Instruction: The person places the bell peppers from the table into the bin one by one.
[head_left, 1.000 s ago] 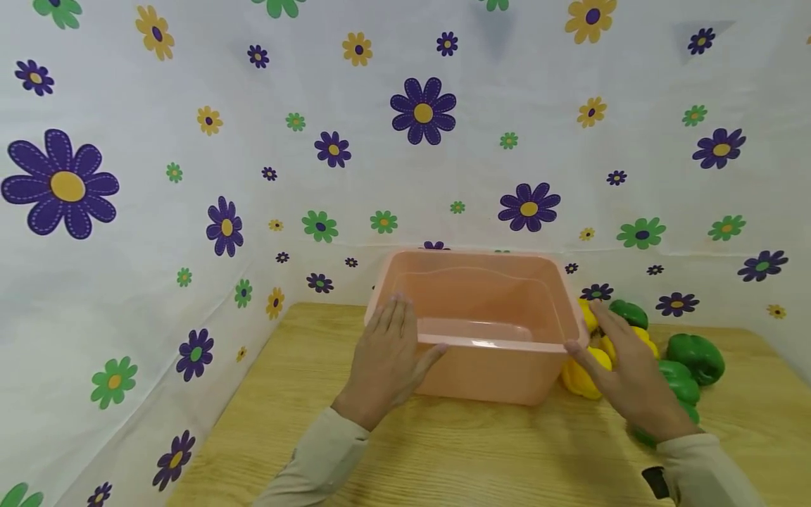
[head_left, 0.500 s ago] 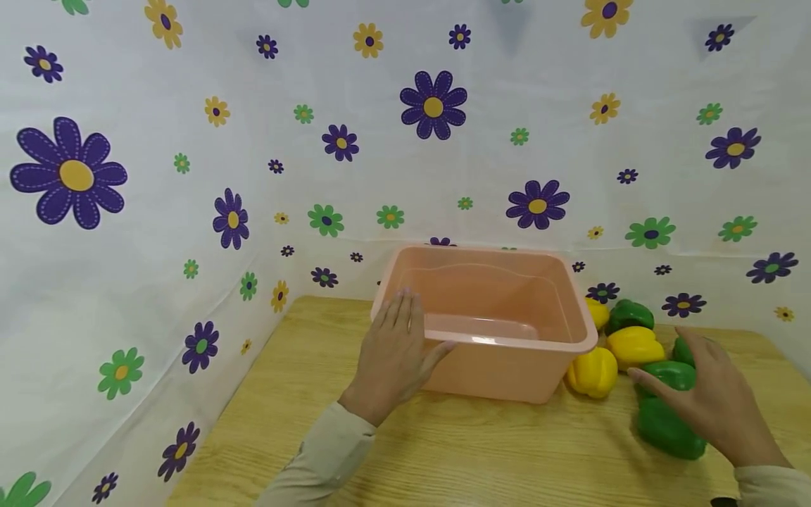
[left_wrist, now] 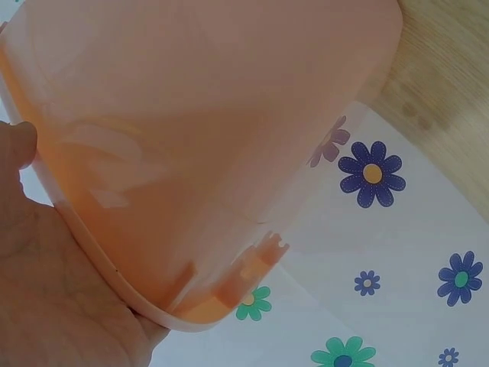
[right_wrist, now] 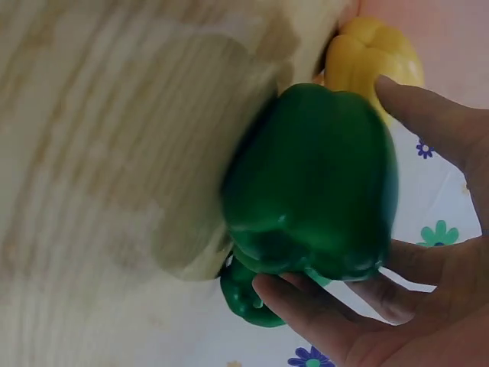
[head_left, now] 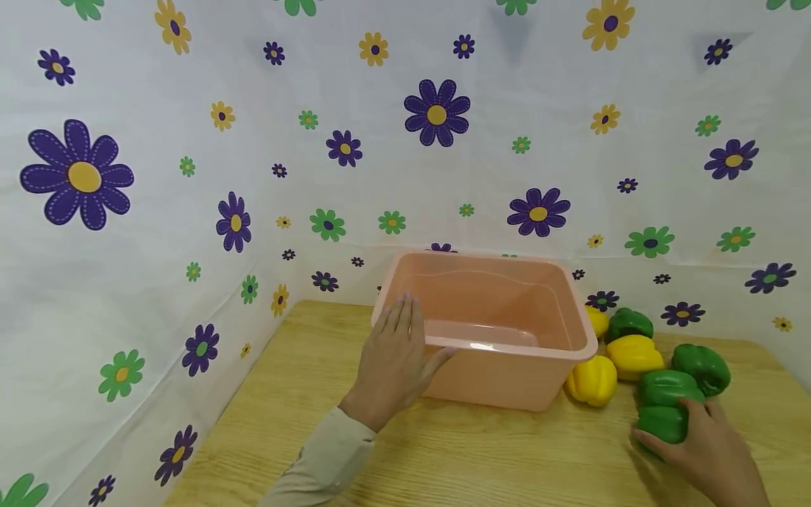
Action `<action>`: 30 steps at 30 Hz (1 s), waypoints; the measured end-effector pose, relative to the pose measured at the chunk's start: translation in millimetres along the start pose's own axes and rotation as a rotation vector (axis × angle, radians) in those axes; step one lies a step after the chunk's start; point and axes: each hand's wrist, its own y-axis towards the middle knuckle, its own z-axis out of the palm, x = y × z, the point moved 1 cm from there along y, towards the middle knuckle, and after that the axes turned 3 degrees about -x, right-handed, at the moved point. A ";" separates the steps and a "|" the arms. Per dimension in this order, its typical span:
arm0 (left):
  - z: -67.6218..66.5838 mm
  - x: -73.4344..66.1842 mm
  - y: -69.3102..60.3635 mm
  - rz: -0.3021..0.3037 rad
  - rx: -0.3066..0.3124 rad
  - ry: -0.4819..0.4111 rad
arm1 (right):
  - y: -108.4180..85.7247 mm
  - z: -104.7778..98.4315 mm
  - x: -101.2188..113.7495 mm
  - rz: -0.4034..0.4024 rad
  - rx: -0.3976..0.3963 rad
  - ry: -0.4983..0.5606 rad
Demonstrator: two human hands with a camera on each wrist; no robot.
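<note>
My left hand (head_left: 393, 362) rests at the near left corner of a pink plastic bin (head_left: 494, 377), fingers straight over its rim. The left wrist view shows the palm and thumb (left_wrist: 19, 145) against the outside of the bin wall (left_wrist: 191, 138). At the right, my right hand (head_left: 716, 443) has its fingers and thumb around the nearest green bell pepper (head_left: 662, 426), which sits on the table. In the right wrist view this green pepper (right_wrist: 313, 176) lies between the fingertips below and the thumb (right_wrist: 420, 111) above. Whether the thumb presses on it is hard to see.
More green peppers (head_left: 700, 367) and several yellow peppers (head_left: 633, 357) crowd against the bin's right side. The wooden table (head_left: 443, 458) meets a white flowered cloth (head_left: 355, 190) behind and at the left. The bin's inside shows a bare floor.
My right hand has left the bin's right rim, moved right and down, and come around the nearest green pepper. The left hand stays at the bin's corner; the view has shifted slightly.
</note>
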 end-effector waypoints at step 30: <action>-0.7 -0.2 0.8 -0.010 0.043 -0.004 | -7.5 -57.3 36.2 -0.040 -0.256 0.256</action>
